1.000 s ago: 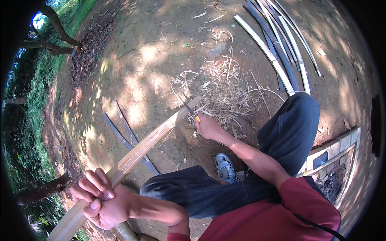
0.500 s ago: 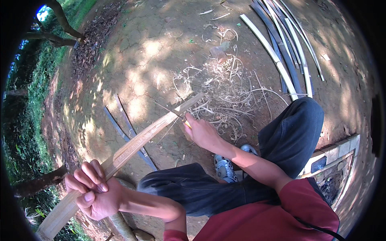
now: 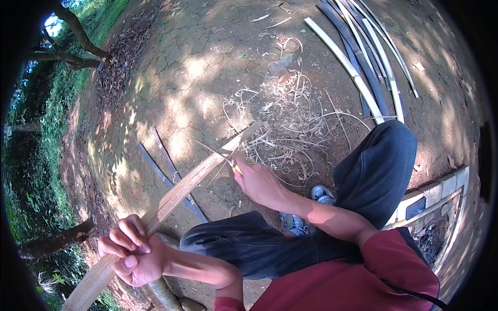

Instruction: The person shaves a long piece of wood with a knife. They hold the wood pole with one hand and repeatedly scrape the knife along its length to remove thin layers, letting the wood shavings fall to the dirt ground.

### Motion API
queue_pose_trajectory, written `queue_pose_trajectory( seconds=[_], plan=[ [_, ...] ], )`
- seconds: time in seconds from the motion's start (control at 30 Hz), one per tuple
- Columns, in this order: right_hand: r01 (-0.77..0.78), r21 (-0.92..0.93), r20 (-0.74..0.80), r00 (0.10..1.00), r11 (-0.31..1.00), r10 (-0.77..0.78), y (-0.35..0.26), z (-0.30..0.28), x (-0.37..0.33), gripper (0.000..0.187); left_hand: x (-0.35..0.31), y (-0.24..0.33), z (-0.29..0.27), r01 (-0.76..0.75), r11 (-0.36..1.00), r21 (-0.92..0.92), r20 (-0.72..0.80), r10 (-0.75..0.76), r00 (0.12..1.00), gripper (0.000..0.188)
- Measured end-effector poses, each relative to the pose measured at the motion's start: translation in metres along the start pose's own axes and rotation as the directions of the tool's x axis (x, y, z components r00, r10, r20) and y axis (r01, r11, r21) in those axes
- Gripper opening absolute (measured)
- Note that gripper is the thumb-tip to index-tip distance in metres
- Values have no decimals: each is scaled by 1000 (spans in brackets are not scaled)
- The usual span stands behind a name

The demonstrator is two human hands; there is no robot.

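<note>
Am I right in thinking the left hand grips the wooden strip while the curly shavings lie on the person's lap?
Not quite: the curly shavings lie on the ground instead, as the head view shows; the left hand does grip the wooden strip.

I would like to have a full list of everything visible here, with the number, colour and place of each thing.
Wooden strip: 1, pale brown, slanting from lower left to centre
Knife: 1, yellow on handle, centre, blade across the strip
Shavings: many, pale, ground at centre
Loose strips: 2, dark, left of centre
Strip pile: several, pale and dark, upper right
Block border: 1, pale, lower right
Forked trunk: 1, brown, upper left
Plants: uncountable, green, left
Ground: 1, brown, throughout
Shoes: 2, greyish, below centre
Trousers: 1 pair, dark, below centre
Shirt: 1, dark red, bottom
Left hand: 1, bare, gripping wooden strip
Right hand: 1, bare, holding knife
</note>
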State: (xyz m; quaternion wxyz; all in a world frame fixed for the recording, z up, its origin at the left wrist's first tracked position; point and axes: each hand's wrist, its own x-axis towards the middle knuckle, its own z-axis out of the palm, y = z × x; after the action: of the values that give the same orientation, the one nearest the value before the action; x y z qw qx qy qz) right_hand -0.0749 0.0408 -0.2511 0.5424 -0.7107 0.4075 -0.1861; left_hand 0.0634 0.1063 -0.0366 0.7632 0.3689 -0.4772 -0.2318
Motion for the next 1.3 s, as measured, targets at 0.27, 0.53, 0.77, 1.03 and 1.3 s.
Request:
queue_pose_trajectory(
  seconds=[0.27,0.53,0.77,1.03,1.3],
  plan=[
    [60,-140,-13,998,988,-63,-23,-1,-9,31,2,4,-11,-29,999,15,-67,30,997,22],
    [9,-45,-57,998,999,-11,13,0,7,27,-5,1,6,-27,999,-24,-82,25,996,21],
    [-103,-112,-51,994,988,97,15,-1,8,29,-13,-7,19,-41,999,-15,-104,39,994,19],
    [23,-147,49,999,989,-16,-32,-11,-14,27,-13,-2,15,-45,997,-69,-95,38,995,20],
    [-1,-95,-69,998,996,-6,9,10,4,32,-10,0,-1,-60,997,-48,-110,55,992,19]
  ],
)
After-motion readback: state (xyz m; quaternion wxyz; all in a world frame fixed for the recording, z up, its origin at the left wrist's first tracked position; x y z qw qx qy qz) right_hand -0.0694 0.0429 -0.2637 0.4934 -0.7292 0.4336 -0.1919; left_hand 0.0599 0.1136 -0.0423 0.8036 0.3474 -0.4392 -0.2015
